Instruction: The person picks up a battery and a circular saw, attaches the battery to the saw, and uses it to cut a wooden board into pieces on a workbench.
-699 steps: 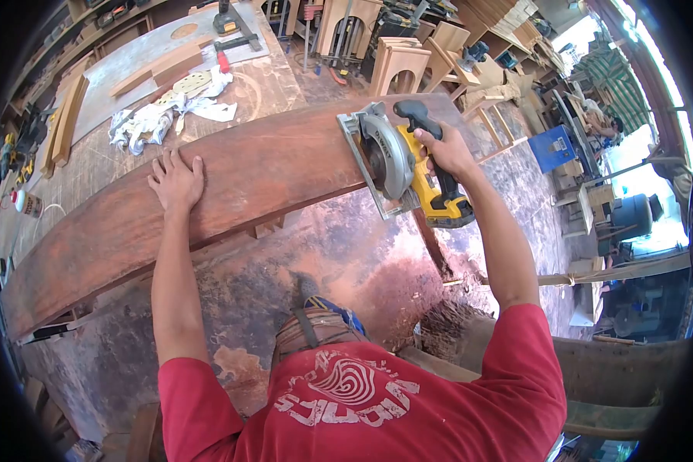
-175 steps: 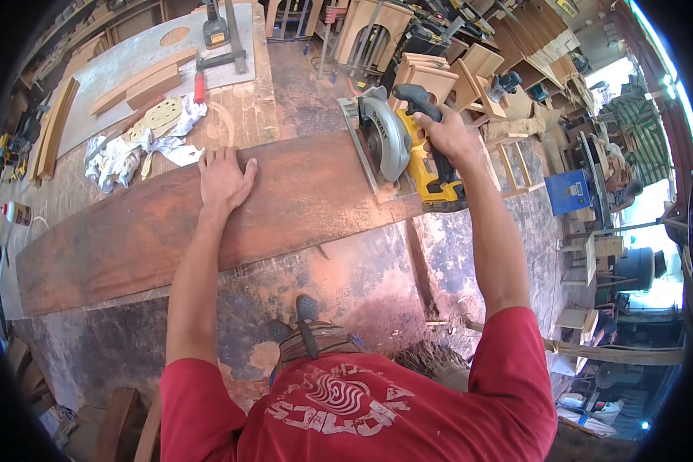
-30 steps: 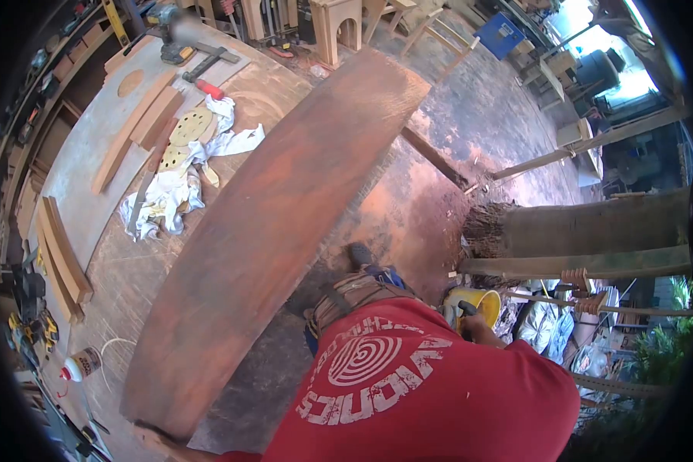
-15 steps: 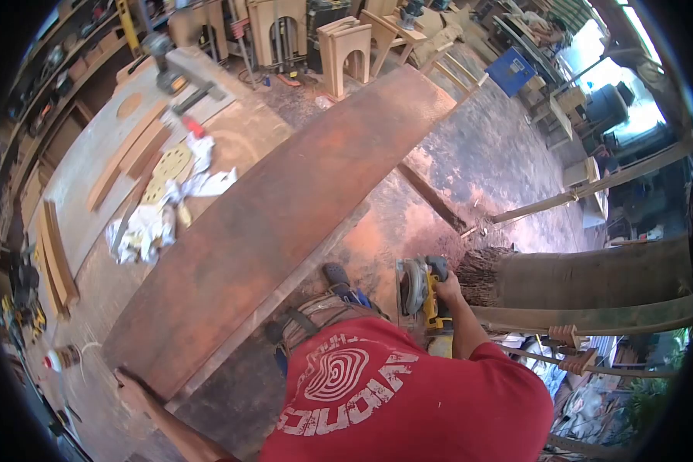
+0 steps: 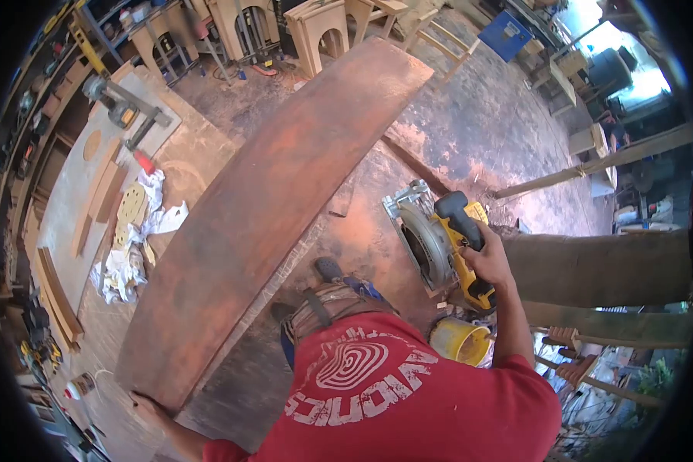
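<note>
My right hand (image 5: 488,260) is closed around the black rear handle of a yellow circular saw (image 5: 439,242). The saw is held up beside my body, its grey blade guard and metal base facing left. A long, reddish-brown wooden board (image 5: 258,200) with a curved outline stretches from the lower left to the upper middle. At its near end my left hand (image 5: 152,410) grips the corner, the fingers partly hidden by the board's edge.
On the workbench (image 5: 173,135) left of the board lie white rags (image 5: 123,269), perforated sanding discs (image 5: 131,214), wood strips (image 5: 60,304) and a cordless drill (image 5: 119,112). A yellow bucket (image 5: 460,340) stands by my right side. A large log (image 5: 600,269) lies at right.
My right hand has raised the circular saw up and forward, closer to the board, bringing the yellow bucket into view. My left hand stays at the board's near end. The view has shifted slightly.
</note>
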Demonstrator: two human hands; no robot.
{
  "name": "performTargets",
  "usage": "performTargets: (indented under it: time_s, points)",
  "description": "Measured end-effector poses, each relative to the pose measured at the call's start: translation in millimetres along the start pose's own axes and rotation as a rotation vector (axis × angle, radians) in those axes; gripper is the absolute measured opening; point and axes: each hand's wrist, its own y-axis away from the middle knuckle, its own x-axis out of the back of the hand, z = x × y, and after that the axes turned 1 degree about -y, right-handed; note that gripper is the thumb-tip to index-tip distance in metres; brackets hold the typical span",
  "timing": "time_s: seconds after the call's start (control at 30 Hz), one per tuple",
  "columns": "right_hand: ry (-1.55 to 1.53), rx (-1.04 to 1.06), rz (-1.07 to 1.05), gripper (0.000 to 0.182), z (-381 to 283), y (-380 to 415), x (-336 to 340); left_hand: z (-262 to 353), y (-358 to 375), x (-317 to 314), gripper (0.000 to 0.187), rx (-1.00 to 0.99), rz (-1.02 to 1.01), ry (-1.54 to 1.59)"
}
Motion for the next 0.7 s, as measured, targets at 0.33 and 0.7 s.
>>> performTargets:
  time_s: [0.33,0.7]
  points:
    - [-0.074,0.030,-0.062,0.053,-91.1,4.9,3.7,-38.1,-87.1,-27.2,0.087,0.076,-0.110,-0.133]
    - [0.081,0.165,-0.226,0.043,-122.6,-69.9,23.5,58.4,-14.4,-46.7,0.073,0.015,0.344,-0.451]
